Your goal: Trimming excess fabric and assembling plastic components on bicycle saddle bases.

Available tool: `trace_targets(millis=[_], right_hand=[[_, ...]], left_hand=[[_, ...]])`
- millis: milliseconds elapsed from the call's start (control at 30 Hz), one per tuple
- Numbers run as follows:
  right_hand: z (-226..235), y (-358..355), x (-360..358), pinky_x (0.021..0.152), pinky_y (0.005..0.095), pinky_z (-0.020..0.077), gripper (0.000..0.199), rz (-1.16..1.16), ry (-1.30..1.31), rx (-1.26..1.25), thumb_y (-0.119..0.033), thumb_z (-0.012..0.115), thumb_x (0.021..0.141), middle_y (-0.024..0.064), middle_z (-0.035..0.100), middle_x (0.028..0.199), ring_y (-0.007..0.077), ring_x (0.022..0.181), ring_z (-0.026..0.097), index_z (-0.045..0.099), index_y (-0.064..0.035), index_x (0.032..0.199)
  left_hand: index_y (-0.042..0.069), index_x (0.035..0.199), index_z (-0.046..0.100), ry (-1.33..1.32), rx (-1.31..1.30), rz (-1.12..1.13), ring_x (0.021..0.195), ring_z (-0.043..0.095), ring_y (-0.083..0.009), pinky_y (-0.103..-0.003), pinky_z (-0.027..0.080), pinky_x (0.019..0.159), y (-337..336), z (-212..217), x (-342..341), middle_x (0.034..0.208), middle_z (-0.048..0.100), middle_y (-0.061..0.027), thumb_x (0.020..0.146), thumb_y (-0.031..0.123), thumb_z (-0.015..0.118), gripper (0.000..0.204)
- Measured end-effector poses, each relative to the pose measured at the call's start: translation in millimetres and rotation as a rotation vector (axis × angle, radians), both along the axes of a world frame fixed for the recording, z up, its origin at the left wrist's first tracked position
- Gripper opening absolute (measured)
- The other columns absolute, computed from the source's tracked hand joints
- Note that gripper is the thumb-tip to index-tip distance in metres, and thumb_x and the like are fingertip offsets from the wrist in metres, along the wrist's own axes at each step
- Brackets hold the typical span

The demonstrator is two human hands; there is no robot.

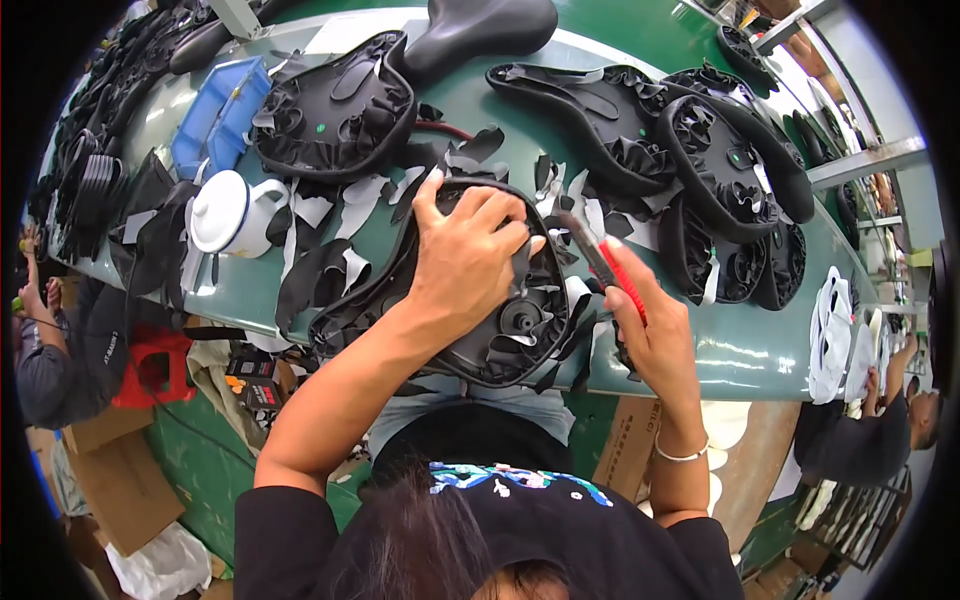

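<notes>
My left hand (465,255) is closed over the upper part of an upturned black bicycle saddle (450,352), its fingers curled at the gathered cover. What the fingertips pinch is partly hidden under the hand. The saddle lies underside up at the table's near edge, with folded cover material around its rim. Just right of it, my right hand (655,330) grips a red-handled tool (622,280) with a dark, narrow metal end pointing up and left. That end is apart from the saddle; its exact kind is unclear. Black and grey cover scraps (362,205) lie around the saddle.
More upturned saddles (335,105) lie at the back left and several (715,165) are stacked at the right. A white lidded mug (228,215) and a blue bin (218,115) stand on the left. White pieces (830,335) lie far right. Other people work at both sides.
</notes>
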State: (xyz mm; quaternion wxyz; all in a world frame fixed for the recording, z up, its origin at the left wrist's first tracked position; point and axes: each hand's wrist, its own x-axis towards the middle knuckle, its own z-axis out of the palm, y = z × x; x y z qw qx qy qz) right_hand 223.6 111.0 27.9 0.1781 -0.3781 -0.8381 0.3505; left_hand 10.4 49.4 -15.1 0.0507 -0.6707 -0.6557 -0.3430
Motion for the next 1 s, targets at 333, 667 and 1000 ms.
trace_targets(millis=[333, 667, 1000], right_hand=[[34, -39, 14, 0.047, 0.0395, 0.0374, 0.052, 0.194, -0.562, 0.321, -0.016, 0.060, 0.084, 0.0103, 0.059, 0.062, 0.0304, 0.051, 0.055, 0.049, -0.0248, 0.135], [50, 36, -32, 0.051, 0.0348, 0.0397, 0.043, 0.609, -0.622, 0.654, -0.017, 0.059, 0.084, 0.0022, 0.052, 0.061, 0.0223, 0.052, 0.051, 0.057, -0.0313, 0.125], [55, -34, 16, 0.043, 0.0349, 0.0369, 0.053, 0.412, -0.696, 0.523, -0.013, 0.065, 0.079, 0.0038, 0.049, 0.056, 0.0214, 0.044, 0.051, 0.054, -0.0223, 0.130]], left_hand=[[0.005, 0.080, 0.067, -0.529, 0.331, 0.413, 0.097, 0.051, -0.0210, -0.035, 0.037, 0.086, -2, 8, -31, 0.106, 0.052, -0.0049, 0.085, 0.017, 0.066, 0.013], [0.004, 0.083, 0.054, -1.244, 0.146, -0.071, 0.076, 0.058, -0.0165, -0.029, 0.045, 0.075, -86, 37, -17, 0.078, 0.062, -0.0049, 0.101, 0.033, 0.039, 0.038], [0.005, 0.077, 0.049, -0.103, -0.028, -0.018, 0.061, 0.043, -0.0193, -0.031, 0.035, 0.056, -58, 76, -56, 0.061, 0.043, -0.0034, 0.082, 0.029, 0.067, 0.030]])
